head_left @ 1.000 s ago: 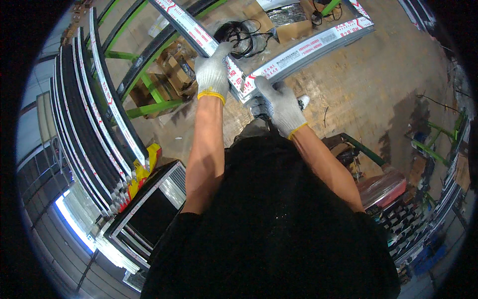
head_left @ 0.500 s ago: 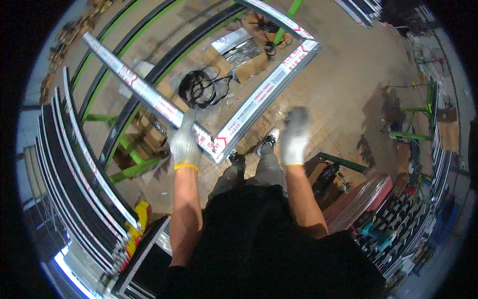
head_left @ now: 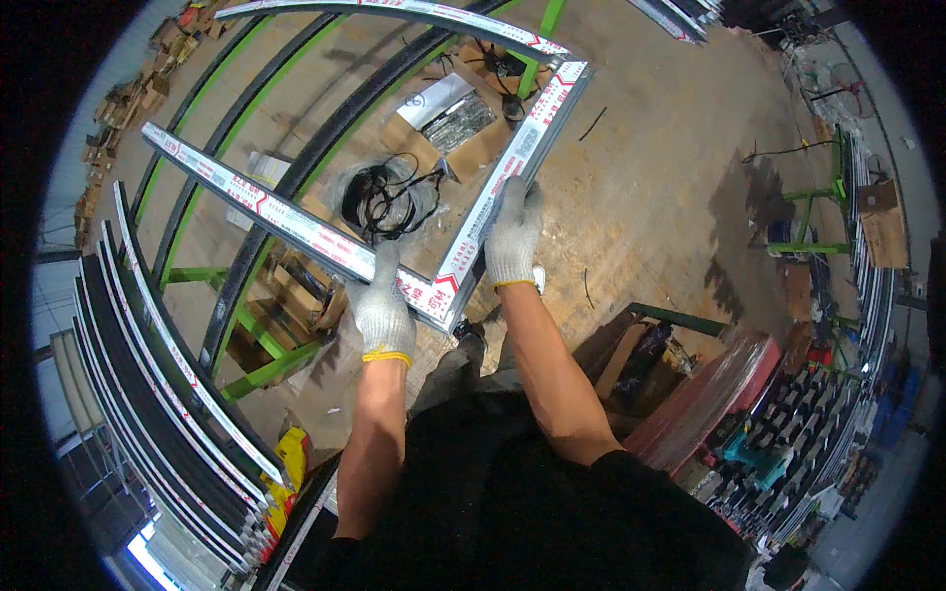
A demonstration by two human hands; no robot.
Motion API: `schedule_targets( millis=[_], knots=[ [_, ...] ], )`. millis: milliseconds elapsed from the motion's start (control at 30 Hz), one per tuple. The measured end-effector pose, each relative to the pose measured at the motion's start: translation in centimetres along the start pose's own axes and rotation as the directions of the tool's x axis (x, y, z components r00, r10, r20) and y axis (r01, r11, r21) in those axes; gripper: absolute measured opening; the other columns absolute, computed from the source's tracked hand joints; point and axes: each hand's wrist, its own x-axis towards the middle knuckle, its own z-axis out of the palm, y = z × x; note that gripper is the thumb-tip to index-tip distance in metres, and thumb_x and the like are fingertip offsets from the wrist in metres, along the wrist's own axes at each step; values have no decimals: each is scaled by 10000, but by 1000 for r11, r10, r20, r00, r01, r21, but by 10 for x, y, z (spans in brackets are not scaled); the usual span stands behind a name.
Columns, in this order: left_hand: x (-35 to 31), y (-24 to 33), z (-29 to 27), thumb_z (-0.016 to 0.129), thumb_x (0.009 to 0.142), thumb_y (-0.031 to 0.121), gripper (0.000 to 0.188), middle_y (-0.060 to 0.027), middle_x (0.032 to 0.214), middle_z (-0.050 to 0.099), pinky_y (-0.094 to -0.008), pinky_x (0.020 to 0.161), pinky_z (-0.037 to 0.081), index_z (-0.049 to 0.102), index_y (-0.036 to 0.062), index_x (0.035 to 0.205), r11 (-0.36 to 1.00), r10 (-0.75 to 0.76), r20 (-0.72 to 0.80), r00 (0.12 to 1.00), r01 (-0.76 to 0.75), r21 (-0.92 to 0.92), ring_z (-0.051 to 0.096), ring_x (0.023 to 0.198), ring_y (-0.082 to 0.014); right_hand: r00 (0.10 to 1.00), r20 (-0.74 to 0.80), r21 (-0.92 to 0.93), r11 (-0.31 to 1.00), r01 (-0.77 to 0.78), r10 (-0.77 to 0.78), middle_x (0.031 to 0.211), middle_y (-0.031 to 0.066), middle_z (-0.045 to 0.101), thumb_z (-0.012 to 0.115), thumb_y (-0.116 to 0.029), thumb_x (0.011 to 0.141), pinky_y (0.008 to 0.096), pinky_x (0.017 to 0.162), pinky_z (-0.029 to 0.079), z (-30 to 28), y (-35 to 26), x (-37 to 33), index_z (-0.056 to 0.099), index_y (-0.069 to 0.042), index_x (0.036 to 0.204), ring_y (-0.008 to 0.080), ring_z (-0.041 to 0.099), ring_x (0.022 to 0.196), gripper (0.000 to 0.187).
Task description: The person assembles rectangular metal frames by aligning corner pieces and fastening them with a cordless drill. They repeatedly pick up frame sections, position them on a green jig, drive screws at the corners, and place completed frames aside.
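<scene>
A three-sided frame of metal profiles (head_left: 522,148), covered with white film printed in red, rests partly over black rails, its near corner close to my body. My left hand (head_left: 382,313), in a white knit glove with a yellow cuff, is closed on the left bar (head_left: 286,224) just beside that corner, thumb on top. My right hand (head_left: 514,236), gloved alike, grips the short bar around its outer edge, partway between the two corners. Its fingers under the bar are hidden. Both corners of the short bar look joined, and the frame's left end has no crossbar.
Black-topped rails on a green stand (head_left: 261,374) run under the frame. On the floor inside it lie a coil of black cable (head_left: 379,202) and an open carton (head_left: 414,143). Long profiles (head_left: 177,345) stack at left. A film-wrapped red stack (head_left: 705,404) stands near right, beside dark profile ends (head_left: 808,424).
My right hand has come left from open air onto the short bar. The frame has shifted, its short bar moving left and its left bar's far end dropping lower in view.
</scene>
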Motion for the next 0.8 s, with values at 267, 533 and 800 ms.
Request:
schedule_targets(
  millis=[267, 533, 800],
  knots=[
    [32, 73, -37, 754, 988, 295, 433, -90, 1069, 636, -294, 820, 479, 566, -49, 1172, 912, 361, -152, 920, -315, 262, 574, 921, -160, 995, 100, 57, 998, 25, -30, 1054, 101, 664, 539, -351, 1076, 357, 868, 505, -15, -1, 11, 566, 40, 1260, 189, 606, 920, 433],
    [114, 95, 165, 710, 955, 522, 411, 12, 762, 520, -296, 571, 389, 705, 124, 1058, 894, 34, 257, 966, -144, 424, 476, 636, -100, 963, 263, 130, 987, -90, 53, 1172, 97, 655, 595, -350, 1066, 308, 967, 468, -39, -26, 60, 564, 49, 1364, 155, 581, 1054, 499],
    [169, 18, 361, 810, 872, 448, 357, -23, 827, 626, -347, 582, 442, 689, 146, 1018, 945, -326, 275, 904, 315, 84, 561, 641, -172, 941, 304, 83, 980, -183, 150, 1134, 75, 663, 666, -352, 1036, 308, 941, 481, -41, -44, 155, 597, 20, 1272, 143, 593, 1025, 446]
  ],
)
